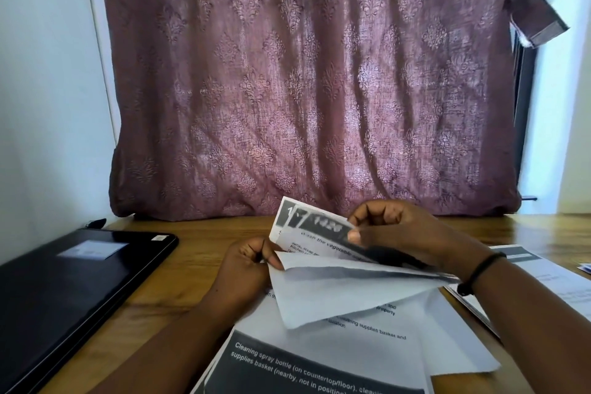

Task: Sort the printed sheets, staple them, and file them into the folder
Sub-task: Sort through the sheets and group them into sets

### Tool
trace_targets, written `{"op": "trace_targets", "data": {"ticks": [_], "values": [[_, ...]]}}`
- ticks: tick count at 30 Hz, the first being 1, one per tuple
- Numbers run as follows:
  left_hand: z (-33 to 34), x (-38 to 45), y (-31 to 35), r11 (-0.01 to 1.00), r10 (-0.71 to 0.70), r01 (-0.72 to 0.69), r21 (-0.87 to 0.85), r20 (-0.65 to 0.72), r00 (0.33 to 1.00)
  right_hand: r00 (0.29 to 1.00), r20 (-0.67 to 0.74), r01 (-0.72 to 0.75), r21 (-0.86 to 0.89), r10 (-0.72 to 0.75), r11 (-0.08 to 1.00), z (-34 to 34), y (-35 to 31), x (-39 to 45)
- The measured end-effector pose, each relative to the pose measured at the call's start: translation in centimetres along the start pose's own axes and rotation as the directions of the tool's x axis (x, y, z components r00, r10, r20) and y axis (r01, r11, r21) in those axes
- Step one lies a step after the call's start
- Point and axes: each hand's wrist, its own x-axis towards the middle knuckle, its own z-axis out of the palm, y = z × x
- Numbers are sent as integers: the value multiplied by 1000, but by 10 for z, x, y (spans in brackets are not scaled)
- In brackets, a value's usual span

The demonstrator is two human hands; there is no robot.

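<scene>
Dim backlit room, motion-blurred sheets (pixel 319 233), wide-angle warping

- The curtain (pixel 307 80) is dusty mauve with a paler, repeating damask motif woven in diamond rows.
- The printed sheets (pixel 335 342) are white with black text and dark grey header bands (one band carries white lettering).
- The folder (pixel 73 281) is glossy black with a pale label on it.
- The tabletop (pixel 198 233) is warm honey-brown wood with darker grain.
- A black band (pixel 476 272) circles the right wrist.
- The wall (pixel 41 89) is pale bluish white.
</scene>
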Motion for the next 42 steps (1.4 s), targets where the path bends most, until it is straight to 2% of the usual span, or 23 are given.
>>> {"op": "trace_targets", "data": {"ticks": [2, 6, 11, 14, 17, 22, 26, 29, 32, 36, 42], "values": [[-1, 1, -1, 1000, -4, 4, 2, -17, 1000, 999, -31, -43, -39, 42, 998, -2, -1, -1], [1, 1, -2, 1000, -13, 12, -7, -20, 1000, 978, -204, -95, -252, 43, 963, -5, 8, 1], [1, 3, -3, 998, -33, 32, -63, -5, 999, 953, -299, -149, -349, 41, 925, -7, 18, 6], [3, 1, 2, 997, -30, 31, -72, 17, 999, 942, -334, -196, -503, 19, 842, -10, 24, 9], [7, -2, 6, 1000, -3, 2, 10, 30, 1000, 950, -312, -197, -556, 17, 807, -10, 27, 9], [7, -4, 9, 997, -62, 63, -50, 9, 998, 989, -115, -142, -656, 88, 741, -6, 22, 4], [5, -2, 3, 992, -80, 83, -90, 45, 996, 986, -148, -151, -559, 81, 816, -12, 29, 10], [6, -2, 3, 995, -97, 98, -22, 53, 994, 974, -202, -180, -439, 98, 880, -19, 31, 8], [5, -2, 4, 995, -96, 96, -15, 42, 995, 945, -315, -202, -344, 89, 917, -24, 26, 2], [2, 1, 0, 992, -124, 125, -17, 44, 991, 881, -470, -233, -328, 56, 915, -30, 24, 2], [-5, -4, 0, 981, -190, 184, 57, 136, 972, 920, -383, -235, -379, 80, 895, -32, 29, 3]]}}
